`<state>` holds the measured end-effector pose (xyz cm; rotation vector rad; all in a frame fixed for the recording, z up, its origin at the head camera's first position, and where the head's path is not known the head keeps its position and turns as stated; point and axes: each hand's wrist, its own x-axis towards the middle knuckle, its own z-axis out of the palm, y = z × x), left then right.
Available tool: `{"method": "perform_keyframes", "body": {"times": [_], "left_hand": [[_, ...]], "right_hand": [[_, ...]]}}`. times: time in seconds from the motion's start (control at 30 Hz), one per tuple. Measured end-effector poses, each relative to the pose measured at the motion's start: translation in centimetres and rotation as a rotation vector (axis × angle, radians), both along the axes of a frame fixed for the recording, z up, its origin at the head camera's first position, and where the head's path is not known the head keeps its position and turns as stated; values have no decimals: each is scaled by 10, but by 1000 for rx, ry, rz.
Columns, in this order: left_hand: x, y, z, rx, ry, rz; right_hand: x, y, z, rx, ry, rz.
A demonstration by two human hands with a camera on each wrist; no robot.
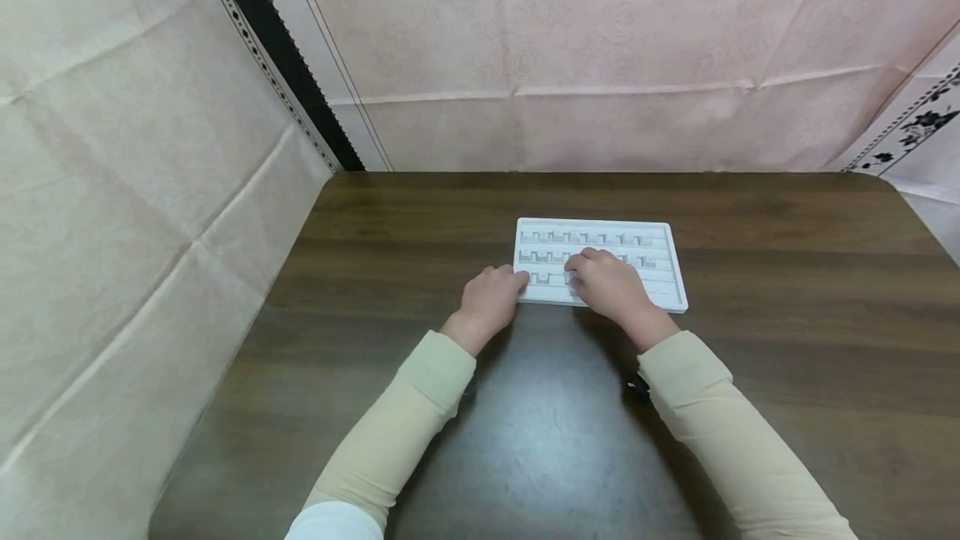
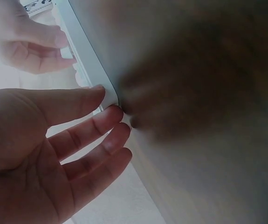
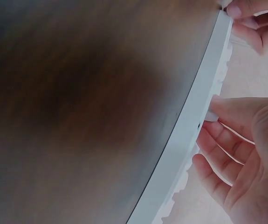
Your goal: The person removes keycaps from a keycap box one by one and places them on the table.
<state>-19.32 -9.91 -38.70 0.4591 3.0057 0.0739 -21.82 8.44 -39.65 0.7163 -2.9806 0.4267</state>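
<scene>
A flat white board [image 1: 603,297] lies on the table, with rows of small pale notched pieces [image 1: 547,257] on its top. My left hand [image 1: 491,298] holds the board's near left corner. In the left wrist view the thumb [image 2: 85,100] rests on the corner's edge, and the fingertips lie against its side. Over the middle of the board, my right hand [image 1: 609,286] pinches a small white piece [image 3: 211,115] between thumb and fingers, low at the near edge. The fingers hide most of that piece, so its full shape cannot be told.
The brown wooden table [image 1: 787,340] extends around the board on all sides. Pale creased cloth [image 1: 637,40] hangs behind its far edge, and more cloth [image 1: 135,215] hangs along the left. A dark object [image 1: 638,387] shows beneath the right sleeve.
</scene>
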Motion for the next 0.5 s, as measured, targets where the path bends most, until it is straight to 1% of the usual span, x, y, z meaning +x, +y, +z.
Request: {"method": "perform_keyframes", "body": {"times": [0.27, 0.5], "left_hand": [[-1, 0, 1, -13, -8, 0], [-3, -1, 1, -11, -15, -1]], "right_hand": [[1, 13, 0, -7, -29, -27], [2, 22, 3, 5, -9, -35]]}}
